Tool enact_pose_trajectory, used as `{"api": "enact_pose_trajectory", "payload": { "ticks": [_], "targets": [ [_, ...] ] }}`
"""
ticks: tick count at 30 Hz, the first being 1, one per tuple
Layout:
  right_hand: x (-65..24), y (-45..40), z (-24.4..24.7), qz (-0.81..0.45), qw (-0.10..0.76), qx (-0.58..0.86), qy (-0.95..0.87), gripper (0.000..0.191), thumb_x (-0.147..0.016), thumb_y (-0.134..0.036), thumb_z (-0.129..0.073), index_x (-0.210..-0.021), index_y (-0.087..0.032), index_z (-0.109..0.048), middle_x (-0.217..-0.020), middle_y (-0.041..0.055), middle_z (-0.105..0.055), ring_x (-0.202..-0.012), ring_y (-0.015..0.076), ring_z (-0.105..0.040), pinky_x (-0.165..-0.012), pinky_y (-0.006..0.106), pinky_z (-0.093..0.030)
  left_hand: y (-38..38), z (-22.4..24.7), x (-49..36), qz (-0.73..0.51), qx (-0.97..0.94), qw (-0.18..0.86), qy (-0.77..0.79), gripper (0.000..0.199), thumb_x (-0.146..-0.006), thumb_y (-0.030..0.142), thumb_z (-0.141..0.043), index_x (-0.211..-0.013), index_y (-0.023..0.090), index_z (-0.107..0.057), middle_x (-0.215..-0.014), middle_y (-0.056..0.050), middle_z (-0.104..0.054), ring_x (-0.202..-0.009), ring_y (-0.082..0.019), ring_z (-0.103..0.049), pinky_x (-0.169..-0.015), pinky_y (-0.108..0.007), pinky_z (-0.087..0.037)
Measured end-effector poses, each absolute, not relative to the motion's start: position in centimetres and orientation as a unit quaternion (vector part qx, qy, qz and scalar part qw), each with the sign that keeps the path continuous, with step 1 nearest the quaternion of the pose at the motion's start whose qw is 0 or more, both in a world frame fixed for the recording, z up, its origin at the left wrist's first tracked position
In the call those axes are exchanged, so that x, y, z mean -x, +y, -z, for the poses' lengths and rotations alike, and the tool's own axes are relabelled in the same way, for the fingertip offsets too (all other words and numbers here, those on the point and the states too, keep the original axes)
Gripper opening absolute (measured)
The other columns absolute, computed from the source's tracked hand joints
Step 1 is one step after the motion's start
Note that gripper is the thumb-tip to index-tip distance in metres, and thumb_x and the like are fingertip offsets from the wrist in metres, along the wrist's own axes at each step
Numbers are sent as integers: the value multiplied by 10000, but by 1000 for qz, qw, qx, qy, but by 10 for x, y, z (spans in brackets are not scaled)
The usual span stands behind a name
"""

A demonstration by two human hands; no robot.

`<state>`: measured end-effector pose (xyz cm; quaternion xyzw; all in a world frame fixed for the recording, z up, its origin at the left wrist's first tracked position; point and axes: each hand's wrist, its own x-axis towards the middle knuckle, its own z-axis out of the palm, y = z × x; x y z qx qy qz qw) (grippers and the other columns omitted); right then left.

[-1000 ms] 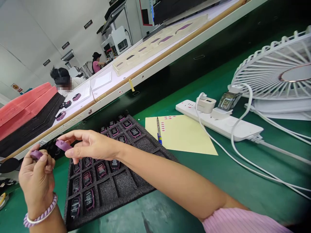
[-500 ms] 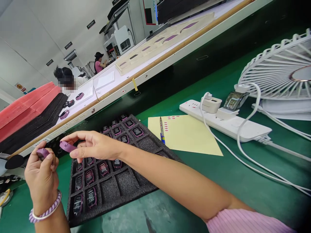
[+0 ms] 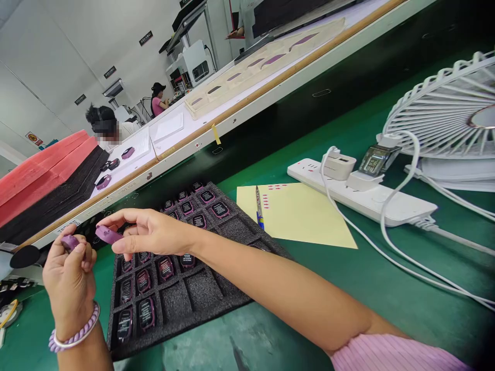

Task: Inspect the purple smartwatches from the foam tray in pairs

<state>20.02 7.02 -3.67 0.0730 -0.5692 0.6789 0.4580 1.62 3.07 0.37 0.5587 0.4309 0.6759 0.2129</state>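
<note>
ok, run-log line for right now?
left hand: grip on purple piece | right hand: grip on second purple piece | foam tray: holds watches | pen: on yellow sheet

Showed a purple piece [image 3: 70,242], partly hidden, in the left hand [image 3: 69,275]; nearby, a second piece [image 3: 108,235], purple, slanted, in the right hand [image 3: 150,234].

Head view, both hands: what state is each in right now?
Left hand: closed, holding a small purple piece.
Right hand: closed, thumb and fingers pinching another purple piece.
</note>
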Motion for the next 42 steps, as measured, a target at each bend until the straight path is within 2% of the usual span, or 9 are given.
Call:
{"api": "enact_pose_trajectory", "payload": {
  "ticks": [5, 12, 18, 23, 26, 30, 33, 38, 42],
  "targets": [
    [-201, 69, 36, -691, 456, -64, -557, 401, -904, -86, -709, -1283, -155, -599, -990, 9, -618, -694, 45, -614, -728, 180, -506, 31, -3, -15, -681, -553, 218, 428, 403, -645, 145, -775, -1034, 185, -679, -722, 34, -540, -465, -44, -382, -459, -187, -335],
    [-200, 70, 37, -682, 457, -78, -566, 354, -887, -72, -708, -1216, -144, -599, -1092, 21, -578, -671, 38, -605, -687, 188, -511, 30, -3, -17, -673, -559, 207, 438, 367, -644, 155, -768, -995, 174, -665, -665, 49, -499, -469, -48, -374, -460, -186, -328],
    [-201, 71, 37, -678, 458, -96, -567, 366, -891, -94, -707, -1228, -151, -578, -1078, 11, -551, -702, 39, -622, -729, 177, -513, 29, -3, -18, -678, -562, 215, 422, 376, -660, 158, -778, -1022, 185, -677, -745, 28, -556, -475, -40, -390, -468, -187, -335],
    [-199, 70, 39, -670, 449, -70, -587, 335, -884, -66, -691, -1191, -148, -585, -1068, 10, -537, -677, 26, -553, -645, 145, -515, 34, 4, -15, -672, -567, 205, 430, 416, -686, 167, -776, -1088, 166, -670, -657, 52, -508, -473, -47, -382, -466, -179, -338],
    [-198, 69, 36, -692, 432, 5, -579, 288, -924, -45, -632, -1193, -138, -590, -1000, 6, -572, -650, 25, -579, -596, 117, -485, 42, 10, -15, -659, -545, 246, 455, 475, -678, 205, -820, -1119, 166, -647, -652, 62, -508, -472, -38, -391, -453, -155, -340],
    [-201, 70, 29, -755, 423, 144, -480, 284, -1026, -90, -459, -1295, -150, -529, -959, 32, -627, -649, 66, -652, -543, 128, -465, 49, 19, -19, -635, -506, 357, 462, 691, -608, 274, -900, -1221, 160, -602, -885, -21, -656, -545, -55, -519, -480, -160, -438],
    [-205, 73, 28, -767, 444, 183, -426, 245, -1035, -145, -459, -1273, -178, -506, -1000, 47, -661, -626, 83, -643, -560, 172, -493, 48, 23, -22, -613, -478, 449, 440, 763, -645, 341, -884, -1304, 123, -568, -1022, -90, -689, -624, -97, -609, -544, -203, -528],
    [-207, 81, 38, -751, 471, 161, -434, 179, -1007, -244, -518, -1169, -174, -548, -985, 73, -688, -635, 93, -599, -600, 202, -475, 42, 25, -22, -597, -454, 527, 401, 707, -781, 326, -782, -1394, 122, -496, -938, -66, -691, -615, -130, -653, -540, -224, -548],
    [-208, 83, 44, -715, 490, 155, -473, 353, -869, -374, -737, -1138, -193, -598, -1014, 58, -679, -678, 104, -587, -621, 225, -470, 41, 29, -22, -584, -460, 550, 381, 552, -862, 292, -694, -1365, 144, -520, -925, -53, -677, -639, -145, -689, -591, -243, -587]
  ]
}}
